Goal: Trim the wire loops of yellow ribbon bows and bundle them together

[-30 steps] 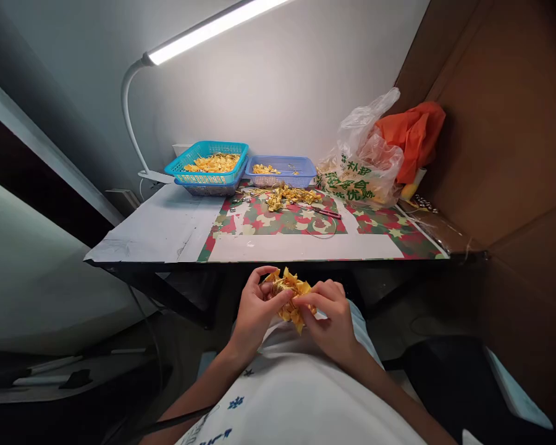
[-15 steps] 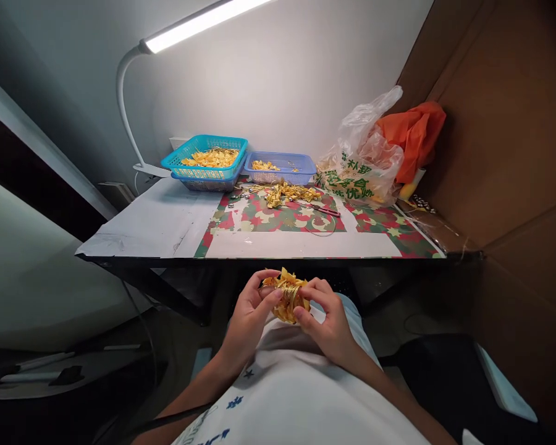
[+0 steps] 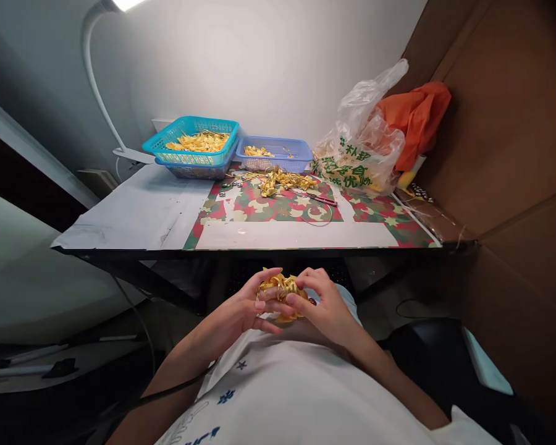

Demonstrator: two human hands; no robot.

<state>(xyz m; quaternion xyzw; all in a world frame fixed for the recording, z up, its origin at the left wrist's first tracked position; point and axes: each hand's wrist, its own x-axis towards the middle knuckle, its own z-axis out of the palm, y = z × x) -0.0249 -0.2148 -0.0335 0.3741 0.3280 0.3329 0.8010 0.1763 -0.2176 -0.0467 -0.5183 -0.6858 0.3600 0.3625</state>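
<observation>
A bundle of gold ribbon bows (image 3: 286, 284) is between my hands, in front of my lap, with shiny gold strands gathered at its middle. My left hand (image 3: 243, 308) holds it from the left, its fingers spread around and among the strands. From the right, my right hand (image 3: 327, 304) pinches the bundle with thumb and fingers. The fingers partly cover the bundle, and its underside is hidden. Beyond the hands, a loose heap of similar gold bows (image 3: 285, 182) lies on the table.
The table (image 3: 120, 219) has a camouflage-patterned sheet (image 3: 271, 211). At the back stand a turquoise basket (image 3: 189, 159) and a blue basket (image 3: 301, 148), both with gold pieces. Dark red-handled tool (image 3: 323, 199), plastic bag (image 3: 359, 151), orange cloth (image 3: 419, 117) and lamp (image 3: 95, 86) are around.
The left fingers have spread and shifted on the bundle, the thumb now lower. My right hand has moved slightly left along it. The head view has shifted, so the table sits higher.
</observation>
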